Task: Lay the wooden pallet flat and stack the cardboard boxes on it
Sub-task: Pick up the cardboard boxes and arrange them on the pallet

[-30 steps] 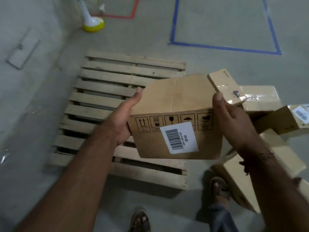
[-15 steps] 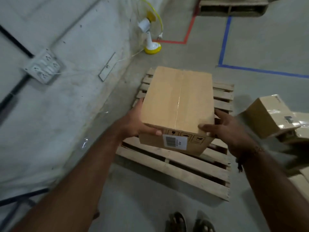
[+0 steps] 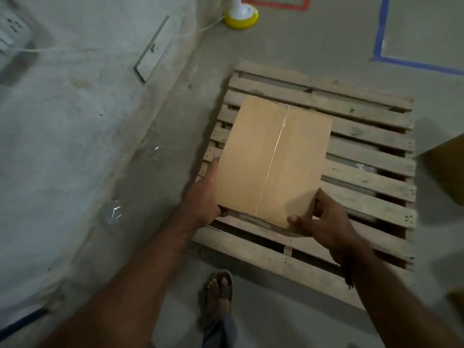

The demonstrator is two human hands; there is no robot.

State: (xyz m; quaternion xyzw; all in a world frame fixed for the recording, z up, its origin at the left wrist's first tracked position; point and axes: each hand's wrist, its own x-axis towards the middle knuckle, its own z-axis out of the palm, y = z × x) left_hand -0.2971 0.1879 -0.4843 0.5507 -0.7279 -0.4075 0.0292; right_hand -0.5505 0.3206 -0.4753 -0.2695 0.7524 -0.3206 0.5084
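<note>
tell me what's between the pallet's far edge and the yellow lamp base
Only bare concrete floor lies between the pallet and the yellow lamp base, as the head view shows.

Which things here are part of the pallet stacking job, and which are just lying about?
Part of the job:
cardboard box, held by the left hand and right hand
wooden pallet, lying flat
another box at the right edge

Just lying about:
yellow-based fan stand
blue floor tape
red floor tape
</note>
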